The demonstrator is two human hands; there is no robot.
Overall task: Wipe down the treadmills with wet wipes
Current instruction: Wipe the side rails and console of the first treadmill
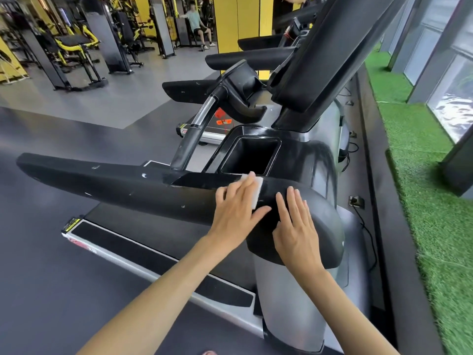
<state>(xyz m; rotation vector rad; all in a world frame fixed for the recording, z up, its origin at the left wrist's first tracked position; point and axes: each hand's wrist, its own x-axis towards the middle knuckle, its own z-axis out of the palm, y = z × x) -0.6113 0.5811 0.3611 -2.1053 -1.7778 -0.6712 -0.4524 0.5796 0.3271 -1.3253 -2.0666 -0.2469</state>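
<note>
A black treadmill handrail (107, 185) runs from the left to the console housing in the middle of the head view. My left hand (236, 208) presses a white wet wipe (258, 189) flat onto the handrail with straight fingers; most of the wipe is hidden under the hand. My right hand (297, 226) lies flat on the rounded black housing (322, 213) just to the right, fingers straight, holding nothing. A square cup pocket (252, 155) opens right behind the wipe.
The treadmill's belt and grey side rail (163, 260) lie below my arms. More treadmills (194, 92) line up behind. Green artificial turf (419, 175) and windows run along the right. A power cable and socket (356, 201) sit by the wall. Gym machines and a seated person (197, 24) are far left.
</note>
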